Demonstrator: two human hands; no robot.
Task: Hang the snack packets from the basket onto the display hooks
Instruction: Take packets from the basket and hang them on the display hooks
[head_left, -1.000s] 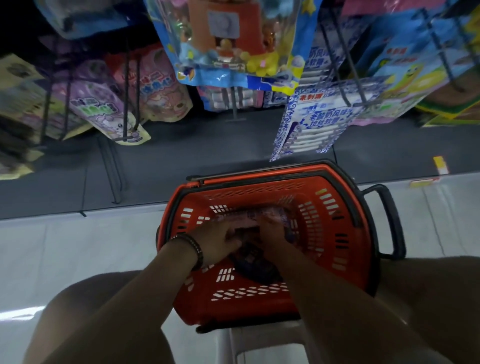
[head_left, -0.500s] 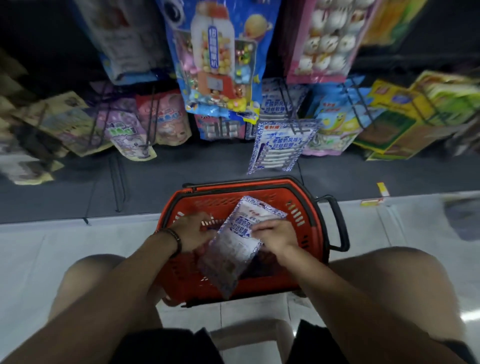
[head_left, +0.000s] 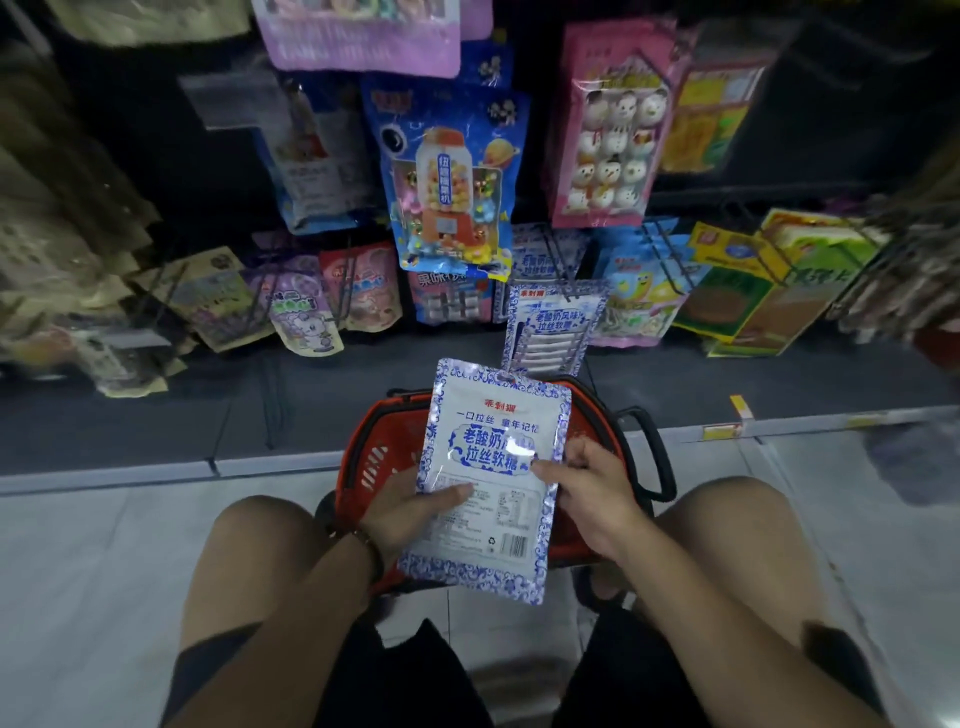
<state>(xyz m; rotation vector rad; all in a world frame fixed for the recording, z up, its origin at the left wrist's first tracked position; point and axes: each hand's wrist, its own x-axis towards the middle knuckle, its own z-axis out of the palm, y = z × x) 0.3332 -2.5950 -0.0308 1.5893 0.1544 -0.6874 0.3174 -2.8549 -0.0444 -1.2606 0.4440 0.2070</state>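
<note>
Dim floor (head_left: 104, 571) and a dark rack (head_left: 841, 114) filled your view. Left to right, the rack carried one purple packet (head_left: 304, 312), one red packet (head_left: 363, 291), one blue packet (head_left: 449, 182) higher up, one pink packet (head_left: 605, 130), and a blurred cluster of green packets (head_left: 748, 296) that I could not count. Lower down, your left hand (head_left: 410, 512) gripped the packet (head_left: 488, 478) at its lower left edge, thumb across the front and fingers behind. Your right hand (head_left: 592, 499) pinched the right edge, thumb on the print. That single packet stood upright, face towards you, held clear above the one basket (head_left: 363, 467), and it hid whatever else lay inside. I judged the pick done and the hanging step just opening. At least two twins (head_left: 553, 327) showed on a hook (head_left: 560, 273) straight beyond, apart from your packet. The next move called for carrying it forward, lining the hole at its top edge with that hook's tip, and sliding it on in front of the twins.
</note>
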